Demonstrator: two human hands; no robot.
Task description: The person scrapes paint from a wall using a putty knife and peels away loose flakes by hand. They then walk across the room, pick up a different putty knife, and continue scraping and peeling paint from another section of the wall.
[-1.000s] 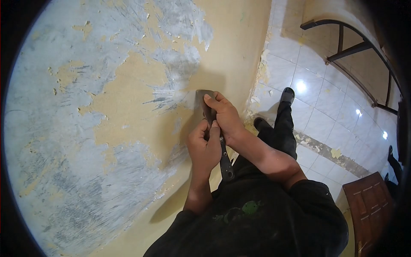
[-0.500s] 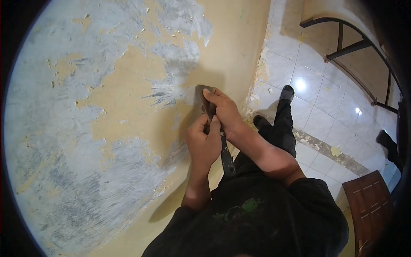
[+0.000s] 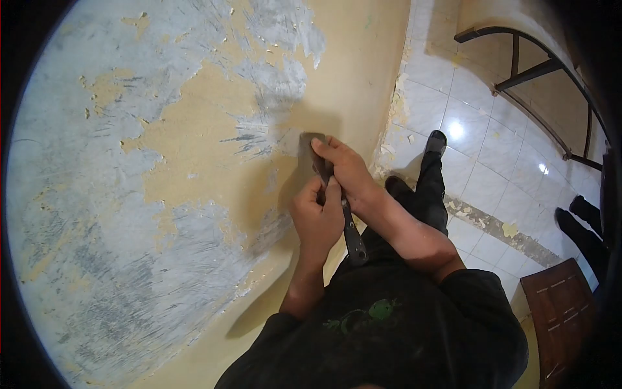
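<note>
A putty knife (image 3: 356,241) with a dark handle and a flat metal blade is held between both hands in front of the wall. My left hand (image 3: 317,212) is closed around its neck, where the handle meets the blade. Higher up, my right hand (image 3: 343,167) pinches the blade, its thumb lying flat on the metal near the tip. Fingers hide much of the blade's middle. Beside the hands is the wall (image 3: 201,136), with yellow paint partly gone and grey, scratched plaster showing.
Paint flakes lie along the wall's foot and on the white tiled floor (image 3: 479,136). A dark metal frame (image 3: 531,76) stands at the upper right. A brown panelled wooden piece (image 3: 558,318) is at the lower right. Another person's dark-clad legs (image 3: 583,230) show at the right edge.
Both hands and the putty knife have shifted slightly right and down, the knife's handle swinging a little to the right. The other person's legs at the right edge have moved further into view.
</note>
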